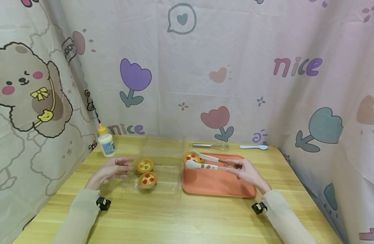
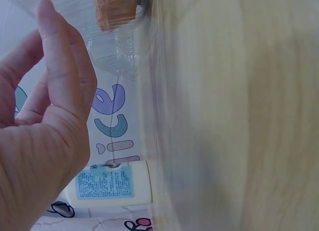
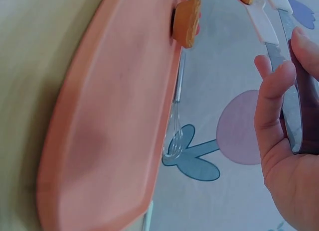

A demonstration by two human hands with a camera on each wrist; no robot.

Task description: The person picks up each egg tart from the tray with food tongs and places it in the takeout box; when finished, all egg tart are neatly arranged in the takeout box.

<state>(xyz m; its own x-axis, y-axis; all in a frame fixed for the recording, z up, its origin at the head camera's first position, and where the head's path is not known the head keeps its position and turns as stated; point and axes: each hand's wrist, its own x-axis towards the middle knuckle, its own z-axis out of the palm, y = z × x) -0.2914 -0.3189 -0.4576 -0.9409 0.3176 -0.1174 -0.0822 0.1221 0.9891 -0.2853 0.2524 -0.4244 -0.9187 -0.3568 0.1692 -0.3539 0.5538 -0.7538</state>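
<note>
The work looks partway along: two mini pizzas (image 1: 148, 180) lie in the clear container (image 1: 170, 179), a third pizza (image 3: 185, 23) stands far left on the orange tray (image 1: 217, 184), and a fourth pizza (image 1: 191, 157) seems caught in the tongs (image 1: 209, 167), which the right hand (image 1: 247, 173) grips. The left hand (image 1: 112, 171), fingers loosely parted, hovers beside the container. Patterned curtains (image 1: 180, 78) back the wooden tabletop (image 1: 174, 223).

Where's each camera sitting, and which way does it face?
Head: on the person's head, facing forward and down at the table; left hand, right hand and sleeves show.
Left wrist: on that wrist, looking past the left hand toward the bottle; that hand shows.
Right wrist: on that wrist, looking across the tray; the right hand shows, holding tongs.
Head and right wrist share the tray, tongs and whisk.
</note>
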